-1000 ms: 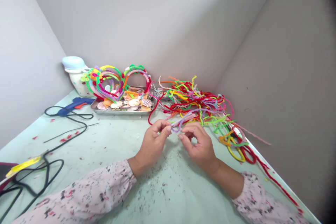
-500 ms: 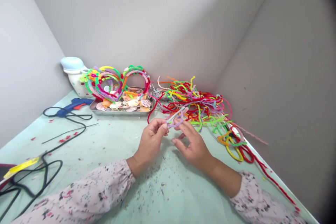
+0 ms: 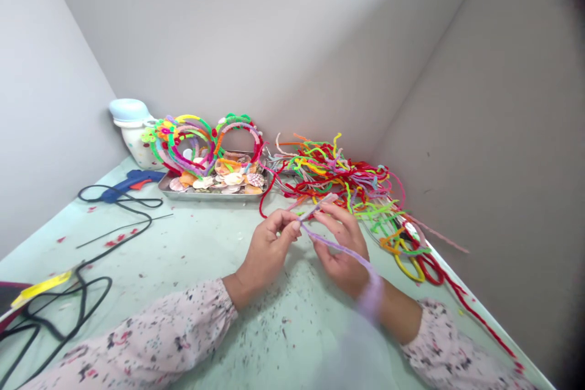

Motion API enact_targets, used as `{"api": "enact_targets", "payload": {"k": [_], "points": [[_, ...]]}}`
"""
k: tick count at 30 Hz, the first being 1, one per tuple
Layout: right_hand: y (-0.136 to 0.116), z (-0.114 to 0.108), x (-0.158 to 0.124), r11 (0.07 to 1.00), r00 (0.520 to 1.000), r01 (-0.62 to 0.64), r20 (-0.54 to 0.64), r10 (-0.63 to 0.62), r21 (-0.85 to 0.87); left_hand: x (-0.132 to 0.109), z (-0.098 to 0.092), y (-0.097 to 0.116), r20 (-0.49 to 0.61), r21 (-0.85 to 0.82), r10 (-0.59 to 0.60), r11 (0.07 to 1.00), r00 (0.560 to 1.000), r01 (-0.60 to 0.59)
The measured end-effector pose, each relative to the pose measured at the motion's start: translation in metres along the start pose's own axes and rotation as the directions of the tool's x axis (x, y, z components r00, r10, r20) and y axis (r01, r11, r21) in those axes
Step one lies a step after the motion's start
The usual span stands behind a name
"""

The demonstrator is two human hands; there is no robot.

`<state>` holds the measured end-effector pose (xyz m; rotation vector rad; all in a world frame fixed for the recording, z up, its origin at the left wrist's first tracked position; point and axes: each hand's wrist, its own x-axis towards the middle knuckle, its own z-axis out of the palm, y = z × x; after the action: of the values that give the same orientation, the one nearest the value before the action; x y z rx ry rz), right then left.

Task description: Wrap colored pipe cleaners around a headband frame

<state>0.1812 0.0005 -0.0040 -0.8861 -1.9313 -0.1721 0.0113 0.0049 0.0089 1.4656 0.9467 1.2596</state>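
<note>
Near the middle of the table, my left hand is closed, pinching a purple pipe cleaner against a narrow pale strip. The strip slants up and right from my left fingertips; its kind is unclear. From that pinch the pipe cleaner runs down across my right hand towards the wrist, where its far end is blurred. My right fingers are bent beside the strip, the forefinger close to or touching it. The right thumb stands apart from those fingers, with no clear grip between them.
Behind my hands, a metal tray holds seashells and colourful fuzzy headbands. Loose pipe cleaners pile up at right, with scissors beside them. At left are a blue glue gun, black cord and a lidded container.
The purple pipe cleaner, earlier looped between my fingertips, now trails down across my right hand and wrist. My right hand has shifted slightly right, while the left keeps its pinch.
</note>
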Motion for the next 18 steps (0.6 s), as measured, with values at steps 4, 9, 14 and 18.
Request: {"api": "enact_targets", "payload": {"k": [4,9,14,18], "points": [[0.0001,-0.0010,0.0017,0.998,0.997,-0.011,-0.079,0.005,-0.065,-0.0033,-0.0005,0.0011,0.064,0.085,0.026,0.996,0.998,-0.032],[0.0010,-0.0014,0.0020,0.995,0.997,0.029,-0.062,-0.035,-0.098,-0.0047,-0.0006,0.0047,0.140,0.100,0.035,0.994,0.990,-0.049],[0.0044,-0.0026,0.0024,0.991,0.995,0.094,-0.028,-0.097,-0.096,-0.0058,-0.0007,0.0036,0.163,0.108,0.054,0.992,0.985,-0.072],[0.0056,-0.0043,0.0024,0.991,0.994,0.112,-0.007,-0.113,-0.078,-0.0059,-0.0013,0.0031,0.159,0.146,0.070,0.985,0.985,-0.094]]}}
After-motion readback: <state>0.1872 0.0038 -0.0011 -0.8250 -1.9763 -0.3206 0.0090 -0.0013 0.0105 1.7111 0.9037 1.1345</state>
